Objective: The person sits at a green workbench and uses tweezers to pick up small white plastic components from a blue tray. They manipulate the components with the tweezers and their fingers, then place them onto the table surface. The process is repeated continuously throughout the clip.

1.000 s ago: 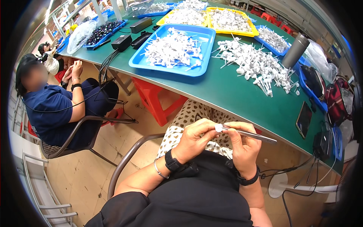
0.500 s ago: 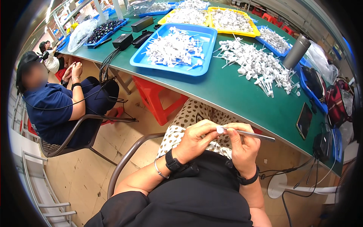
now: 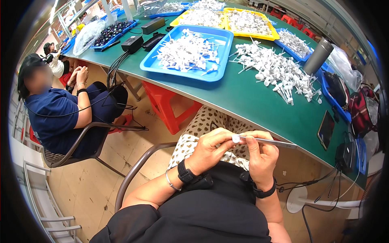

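Above my lap, both hands are close together. My left hand (image 3: 210, 149) pinches a small white plastic piece with a round head (image 3: 236, 139) between thumb and fingertips. My right hand (image 3: 261, 158) is closed round a slim grey metal tool (image 3: 281, 143), whose rear end sticks out to the right. The tool's tip meets the white piece, or comes very near it; my fingers partly hide the spot. On the green table, a blue tray (image 3: 222, 60) holds many similar white stemmed pieces. A loose heap of white pieces (image 3: 279, 71) lies to its right.
Yellow trays (image 3: 273, 35) of white pieces stand farther back. A grey metal flask (image 3: 319, 56), a phone (image 3: 325, 129) and a dark red bag (image 3: 362, 109) sit at the right. Left of me, a seated person (image 3: 60, 109) works. A red stool (image 3: 166, 105) is under the table; cables hang at both sides.
The rear end of the metal tool has shifted slightly up and right. Both hands keep nearly the same place and hold.
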Motion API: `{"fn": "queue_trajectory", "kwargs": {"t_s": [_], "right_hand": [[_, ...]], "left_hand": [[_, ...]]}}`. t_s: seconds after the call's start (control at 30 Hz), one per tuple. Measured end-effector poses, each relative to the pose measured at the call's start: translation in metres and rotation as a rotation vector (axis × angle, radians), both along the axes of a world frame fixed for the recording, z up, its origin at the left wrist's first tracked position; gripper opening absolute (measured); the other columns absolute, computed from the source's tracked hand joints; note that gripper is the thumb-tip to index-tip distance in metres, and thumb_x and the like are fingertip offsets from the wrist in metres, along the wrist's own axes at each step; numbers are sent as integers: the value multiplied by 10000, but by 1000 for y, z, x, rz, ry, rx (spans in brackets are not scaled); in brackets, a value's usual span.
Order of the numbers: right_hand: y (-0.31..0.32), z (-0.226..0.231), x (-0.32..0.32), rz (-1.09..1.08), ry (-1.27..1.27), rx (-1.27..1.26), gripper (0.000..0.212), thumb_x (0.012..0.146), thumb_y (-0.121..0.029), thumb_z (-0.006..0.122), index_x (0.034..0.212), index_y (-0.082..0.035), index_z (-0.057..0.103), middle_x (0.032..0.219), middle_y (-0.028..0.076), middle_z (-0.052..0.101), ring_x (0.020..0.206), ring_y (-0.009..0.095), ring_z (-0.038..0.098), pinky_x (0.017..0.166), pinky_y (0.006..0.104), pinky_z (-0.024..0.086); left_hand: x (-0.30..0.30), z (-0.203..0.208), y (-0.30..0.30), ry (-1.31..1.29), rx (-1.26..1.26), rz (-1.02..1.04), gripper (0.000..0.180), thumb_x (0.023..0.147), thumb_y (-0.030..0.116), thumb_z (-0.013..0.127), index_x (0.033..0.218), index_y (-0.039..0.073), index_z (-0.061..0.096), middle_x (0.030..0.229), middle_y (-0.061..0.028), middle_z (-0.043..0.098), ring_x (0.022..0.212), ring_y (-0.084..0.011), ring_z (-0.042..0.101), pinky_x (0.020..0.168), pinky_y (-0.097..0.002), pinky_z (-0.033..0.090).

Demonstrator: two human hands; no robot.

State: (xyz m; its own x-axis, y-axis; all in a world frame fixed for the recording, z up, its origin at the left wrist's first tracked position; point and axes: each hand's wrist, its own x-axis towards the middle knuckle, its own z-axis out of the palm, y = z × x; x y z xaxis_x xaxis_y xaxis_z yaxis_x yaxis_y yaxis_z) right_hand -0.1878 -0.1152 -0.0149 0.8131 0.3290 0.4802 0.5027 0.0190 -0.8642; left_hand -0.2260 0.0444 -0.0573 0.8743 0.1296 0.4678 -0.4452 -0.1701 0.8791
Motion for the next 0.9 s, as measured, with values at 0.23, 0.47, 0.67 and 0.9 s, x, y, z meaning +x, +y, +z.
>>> {"fn": "queue_trajectory", "kwargs": {"t_s": [0.23, 0.47, 0.67, 0.9], "right_hand": [[1, -1, 0, -16, 13, 16, 119, 1006, -71, 591, 1024, 45, 611, 931, 110, 707, 823, 140, 685, 776, 264, 562], [5, -3, 0, -81, -4, 46, 58, 969, -7, 624, 968, 47, 647, 887, 105, 718, 775, 159, 711, 694, 271, 567], [3, -2, 1, -101, -124, -51, 37, 945, -13, 653, 958, 22, 652, 852, 98, 701, 716, 176, 693, 633, 282, 540], [0, 2, 3, -101, -249, -179, 38, 926, -25, 673, 943, 6, 662, 835, 92, 687, 650, 175, 647, 580, 297, 501]], "left_hand": [[1, -1, 0, -15, 24, 12, 190, 876, -39, 691, 1053, 27, 711, 922, -98, 688, 809, -212, 682, 698, -298, 546], [0, 0, 0, -6, 36, 25, 190, 869, -38, 697, 1047, 29, 710, 926, -96, 690, 811, -216, 681, 700, -301, 547], [1, -1, 0, -51, 64, 24, 167, 890, -26, 689, 1049, 19, 709, 957, -100, 693, 832, -199, 685, 709, -290, 562], [0, -2, 0, -55, 88, 20, 164, 888, -23, 693, 1048, 9, 708, 968, -106, 693, 866, -209, 682, 734, -299, 557]]}}
